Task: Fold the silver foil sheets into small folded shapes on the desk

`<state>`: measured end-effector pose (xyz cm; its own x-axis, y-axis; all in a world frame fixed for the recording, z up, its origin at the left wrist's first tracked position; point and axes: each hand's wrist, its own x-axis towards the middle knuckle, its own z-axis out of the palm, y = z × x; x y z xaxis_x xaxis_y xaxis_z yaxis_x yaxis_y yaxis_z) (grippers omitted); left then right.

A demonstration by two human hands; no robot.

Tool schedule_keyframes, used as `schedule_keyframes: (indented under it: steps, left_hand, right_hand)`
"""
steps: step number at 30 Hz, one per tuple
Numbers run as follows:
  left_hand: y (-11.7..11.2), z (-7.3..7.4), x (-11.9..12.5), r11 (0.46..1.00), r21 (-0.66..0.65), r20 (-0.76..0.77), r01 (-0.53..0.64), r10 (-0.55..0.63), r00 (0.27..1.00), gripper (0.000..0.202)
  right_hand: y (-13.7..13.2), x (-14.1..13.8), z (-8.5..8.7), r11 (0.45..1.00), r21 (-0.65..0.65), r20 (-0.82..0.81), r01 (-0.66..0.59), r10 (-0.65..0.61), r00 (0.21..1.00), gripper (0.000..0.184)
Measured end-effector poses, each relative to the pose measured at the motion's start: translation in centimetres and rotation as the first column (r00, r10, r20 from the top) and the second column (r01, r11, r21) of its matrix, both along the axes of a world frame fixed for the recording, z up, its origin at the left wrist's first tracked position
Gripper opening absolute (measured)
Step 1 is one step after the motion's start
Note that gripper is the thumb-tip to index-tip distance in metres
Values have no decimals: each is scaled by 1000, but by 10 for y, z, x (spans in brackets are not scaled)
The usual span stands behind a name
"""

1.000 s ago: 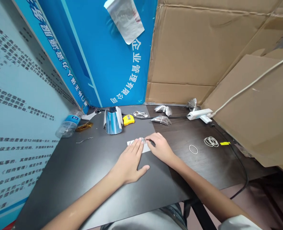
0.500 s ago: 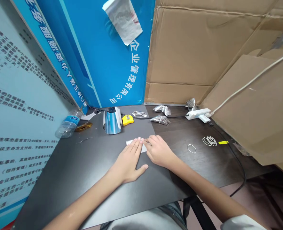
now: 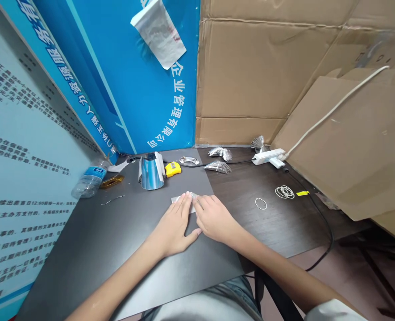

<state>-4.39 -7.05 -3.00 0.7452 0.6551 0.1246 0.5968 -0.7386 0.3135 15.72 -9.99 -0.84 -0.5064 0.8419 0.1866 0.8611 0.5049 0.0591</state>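
Observation:
A strip of silver foil [image 3: 181,199] lies on a dark grey mat [image 3: 117,227], its middle crumpled and partly hidden by my fingers. My left hand [image 3: 172,228] presses down on the strip's left part, fingertips on the foil. My right hand [image 3: 214,219] comes in from the right with curled fingers gripping the strip's right end. The two hands nearly touch. Behind them stands a curled sheet of shiny foil [image 3: 152,176], and a yellow tape measure [image 3: 172,169] sits beside it.
Several folded foil pieces [image 3: 217,167] and a foil fan [image 3: 259,142] lie along the back of the dark desk [image 3: 277,227], near a white power strip [image 3: 267,156]. Rubber bands [image 3: 284,192] lie right. A plastic water bottle [image 3: 91,182] lies left. Cardboard and blue boards form the walls.
My hands have drawn closer together over the strip and cover more of it. The whole scene sits slightly further left in the view.

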Motion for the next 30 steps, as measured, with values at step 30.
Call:
schedule_keyframes:
  steps: [30]
  left_hand:
    - [47,20,-20,792,-368,288,-488,596,750,32]
  right_hand:
    - [-7,-34,3,977,-77,-41,200,-204,978,48]
